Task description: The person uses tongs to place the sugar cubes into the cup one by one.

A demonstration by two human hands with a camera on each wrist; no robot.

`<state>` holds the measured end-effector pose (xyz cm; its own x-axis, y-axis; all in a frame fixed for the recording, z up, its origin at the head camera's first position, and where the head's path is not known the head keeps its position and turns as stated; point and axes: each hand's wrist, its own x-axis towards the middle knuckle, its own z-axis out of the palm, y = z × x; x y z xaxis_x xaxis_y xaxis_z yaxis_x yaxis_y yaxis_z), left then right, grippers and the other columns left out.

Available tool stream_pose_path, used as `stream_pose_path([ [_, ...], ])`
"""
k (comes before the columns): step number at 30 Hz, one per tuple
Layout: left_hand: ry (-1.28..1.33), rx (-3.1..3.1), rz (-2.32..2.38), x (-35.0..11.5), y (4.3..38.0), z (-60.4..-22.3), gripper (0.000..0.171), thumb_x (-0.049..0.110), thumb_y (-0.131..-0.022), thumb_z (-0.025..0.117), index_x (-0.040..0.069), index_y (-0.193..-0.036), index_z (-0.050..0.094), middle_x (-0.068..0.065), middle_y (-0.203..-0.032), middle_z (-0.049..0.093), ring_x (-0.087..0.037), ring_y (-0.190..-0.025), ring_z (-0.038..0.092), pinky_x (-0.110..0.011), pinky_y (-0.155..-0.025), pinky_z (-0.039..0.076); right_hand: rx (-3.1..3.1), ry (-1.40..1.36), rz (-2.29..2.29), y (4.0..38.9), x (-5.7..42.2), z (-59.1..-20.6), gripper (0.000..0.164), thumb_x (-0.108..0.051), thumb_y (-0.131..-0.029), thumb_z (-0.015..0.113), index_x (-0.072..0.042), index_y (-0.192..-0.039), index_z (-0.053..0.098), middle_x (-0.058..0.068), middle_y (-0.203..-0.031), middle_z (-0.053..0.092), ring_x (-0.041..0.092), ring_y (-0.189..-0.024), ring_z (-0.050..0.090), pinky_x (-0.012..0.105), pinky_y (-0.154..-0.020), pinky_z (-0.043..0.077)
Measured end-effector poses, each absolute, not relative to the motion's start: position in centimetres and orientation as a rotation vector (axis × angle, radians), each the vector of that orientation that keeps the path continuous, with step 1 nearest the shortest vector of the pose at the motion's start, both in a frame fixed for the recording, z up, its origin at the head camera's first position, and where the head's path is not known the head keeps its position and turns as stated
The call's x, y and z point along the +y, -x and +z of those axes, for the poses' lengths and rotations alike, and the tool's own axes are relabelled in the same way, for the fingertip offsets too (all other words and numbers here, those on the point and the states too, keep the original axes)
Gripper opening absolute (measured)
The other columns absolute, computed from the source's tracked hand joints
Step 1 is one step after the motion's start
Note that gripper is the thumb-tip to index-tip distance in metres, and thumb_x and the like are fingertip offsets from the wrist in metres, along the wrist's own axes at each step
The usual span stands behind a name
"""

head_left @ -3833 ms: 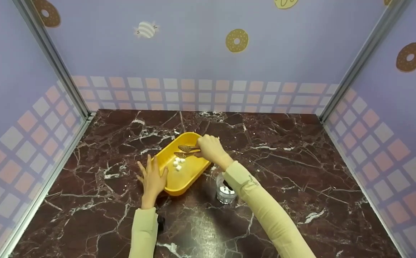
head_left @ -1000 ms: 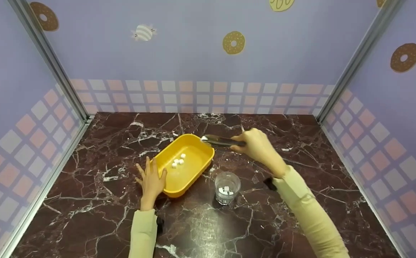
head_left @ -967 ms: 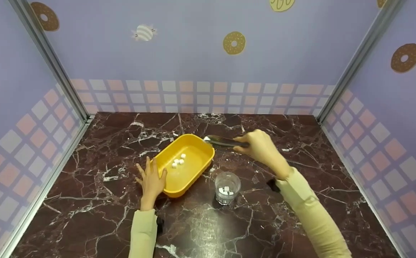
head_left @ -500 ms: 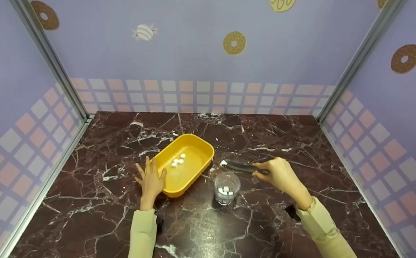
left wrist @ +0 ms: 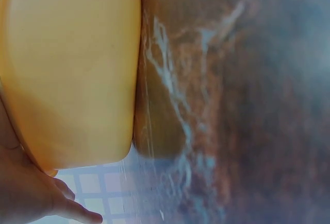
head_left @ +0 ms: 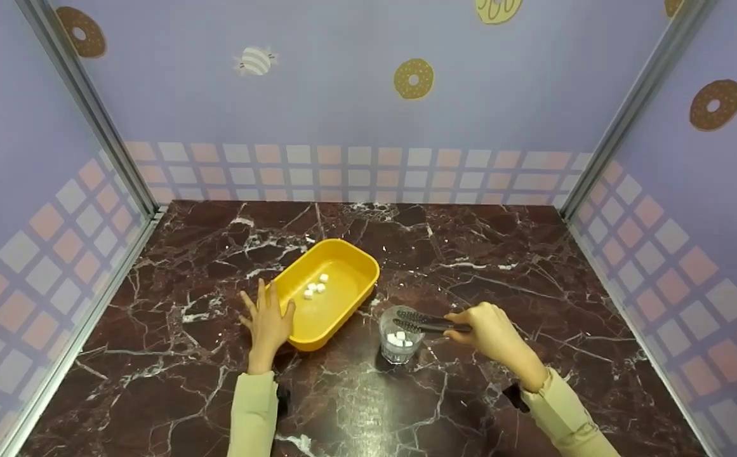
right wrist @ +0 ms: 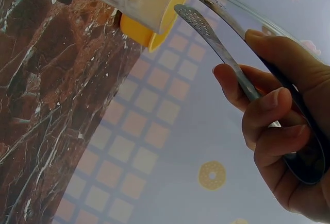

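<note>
My right hand [head_left: 492,333] grips metal tongs [head_left: 428,322] with perforated tips. The tips stand apart over the mouth of a clear glass [head_left: 397,349], with nothing between them. Several white cubes [head_left: 400,338] lie in the bottom of the glass. My left hand [head_left: 269,324] rests with spread fingers on the near left rim of a yellow tray [head_left: 343,314]. A few more small white cubes [head_left: 315,287] sit inside this tray. In the right wrist view, fingers and thumb curl round the tongs [right wrist: 247,80]. The left wrist view shows the tray's outer wall [left wrist: 77,69] beside part of the hand [left wrist: 31,198].
The dark red marble-patterned tabletop [head_left: 501,254] bears white specks. Purple walls [head_left: 317,95] with a checked band enclose it at the back and both sides. The glass stands close to the tray's right side.
My right hand has carried a white cube in the tongs from above the tray's far right rim to the glass. The tongs have opened and the cube has left them. The left hand has stayed.
</note>
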<state>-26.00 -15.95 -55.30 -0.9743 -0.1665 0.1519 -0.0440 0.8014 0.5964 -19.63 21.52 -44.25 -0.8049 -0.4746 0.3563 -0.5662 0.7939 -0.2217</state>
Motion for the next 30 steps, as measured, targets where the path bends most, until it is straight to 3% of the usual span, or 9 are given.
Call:
stream_pose_path([
  [6,-0.172,-2.797,-0.907,-16.0,26.0,-55.3,0.062,0.034,-0.091,0.043,0.004,-0.141,0.022,-0.017,-0.15,0.006,-0.049,-0.131,-0.014,-0.077,-0.091,0.003,-2.725,-0.764,0.482,19.5,21.5,-43.9,0.026,-0.025,-0.068,0.074,-0.011,-0.09,0.073,0.006,-0.073,0.071,-0.004,-0.037,0.022,0.015,-0.038,0.025],
  [22,-0.185,-2.797,-0.883,-15.9,26.0,-55.3,0.062,0.036,-0.091,0.042,0.005,-0.141,0.023,-0.016,-0.15,0.008,-0.049,-0.132,-0.012,-0.076,-0.092,0.005,-2.706,-0.762,0.537,20.1,21.3,-42.8,0.027,-0.024,-0.07,0.073,-0.009,-0.093,0.072,0.006,-0.082,0.071,-0.006,-0.035,0.011,0.014,-0.036,0.019],
  [30,-0.18,-2.781,-0.911,-15.9,26.0,-55.3,0.061,0.034,-0.091,0.044,0.006,-0.141,0.024,-0.015,-0.15,0.008,-0.048,-0.132,-0.013,-0.076,-0.092,0.004,-2.683,-0.75,0.501,20.8,20.9,-41.4,0.03,-0.027,-0.071,0.072,-0.01,-0.096,0.071,0.002,-0.06,0.068,-0.007,-0.032,0.016,0.014,-0.036,0.022],
])
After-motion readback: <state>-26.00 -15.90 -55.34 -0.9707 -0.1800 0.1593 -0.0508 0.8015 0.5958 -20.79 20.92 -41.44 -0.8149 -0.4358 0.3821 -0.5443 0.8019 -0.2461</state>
